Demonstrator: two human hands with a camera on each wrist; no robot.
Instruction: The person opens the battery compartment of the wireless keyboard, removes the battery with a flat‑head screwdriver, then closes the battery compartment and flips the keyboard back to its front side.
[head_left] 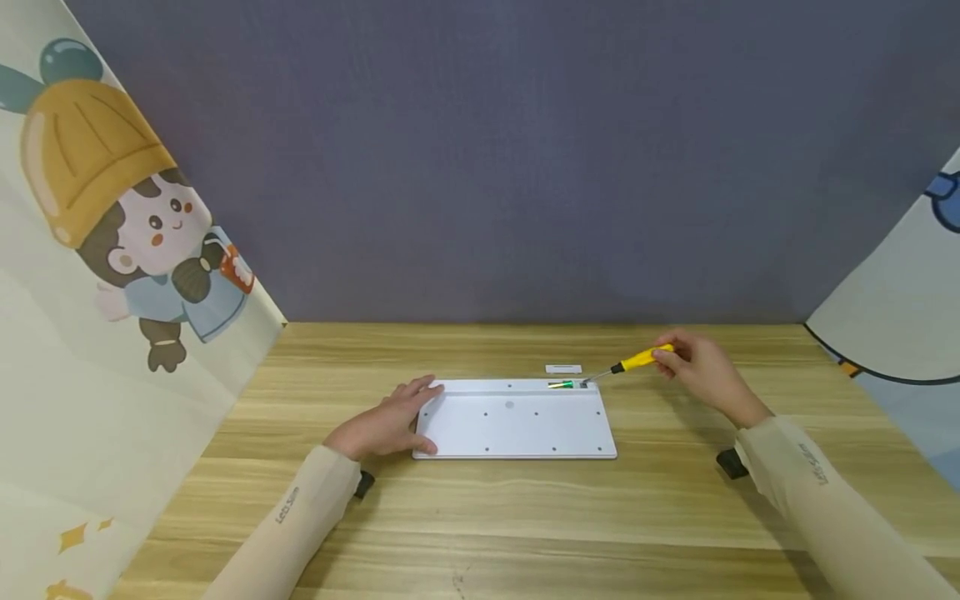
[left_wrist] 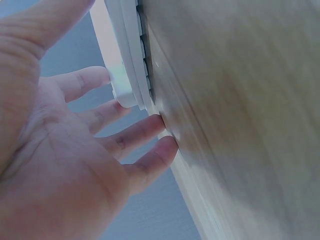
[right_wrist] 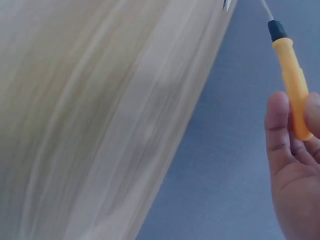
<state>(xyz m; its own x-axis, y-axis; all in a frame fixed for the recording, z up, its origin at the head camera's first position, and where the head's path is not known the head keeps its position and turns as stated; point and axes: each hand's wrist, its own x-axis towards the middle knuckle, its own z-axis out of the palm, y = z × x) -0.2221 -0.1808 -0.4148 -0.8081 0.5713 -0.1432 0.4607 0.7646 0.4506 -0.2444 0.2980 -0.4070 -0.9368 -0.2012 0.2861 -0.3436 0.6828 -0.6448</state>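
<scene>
A white keyboard (head_left: 517, 429) lies keys-down on the wooden table, its underside dotted with small screw holes. Near its back right corner is an uncovered battery compartment with a green battery (head_left: 561, 385) in it. My left hand (head_left: 386, 423) rests at the keyboard's left end, thumb by the front corner and fingers spread toward the back one. Seen from the left wrist, those fingers are fairly straight against the keyboard's end (left_wrist: 120, 75). My right hand (head_left: 701, 371) pinches the yellow handle of a screwdriver (head_left: 637, 359). Its metal tip reaches the compartment's right end.
A small white cover (head_left: 563, 368) lies on the table just behind the compartment. The wooden table (head_left: 480, 533) meets a dark grey-blue panel (head_left: 480, 167) at the back. Cartoon-printed curtains (head_left: 90, 467) stand on both sides.
</scene>
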